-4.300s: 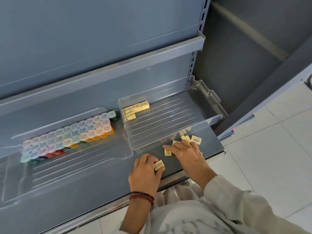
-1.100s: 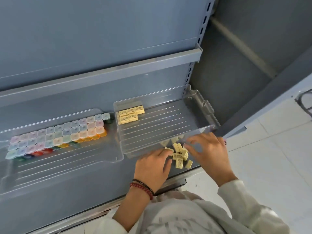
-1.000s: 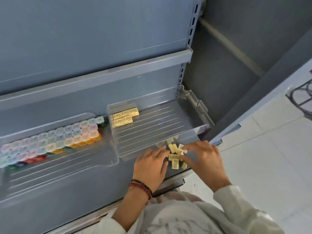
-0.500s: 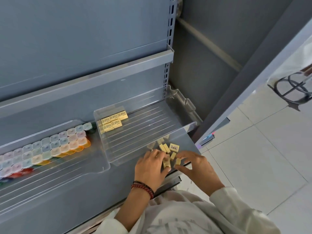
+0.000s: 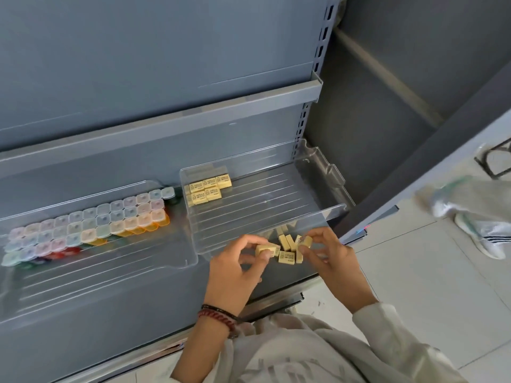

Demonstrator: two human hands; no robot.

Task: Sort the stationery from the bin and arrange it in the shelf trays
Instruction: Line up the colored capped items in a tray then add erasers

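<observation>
Left hand [image 5: 235, 275] and right hand [image 5: 333, 258] each pinch a loose eraser [image 5: 267, 249] by the tray [image 5: 276, 197] holding arranged erasers [image 5: 209, 189].

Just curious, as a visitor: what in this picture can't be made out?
Head view only:
Print on the stacked erasers: too small.
Loose erasers: count unclear; left hand, right hand and right tray front cover some.
Left tray: cut off by left edge.
The bin: out of frame.
</observation>
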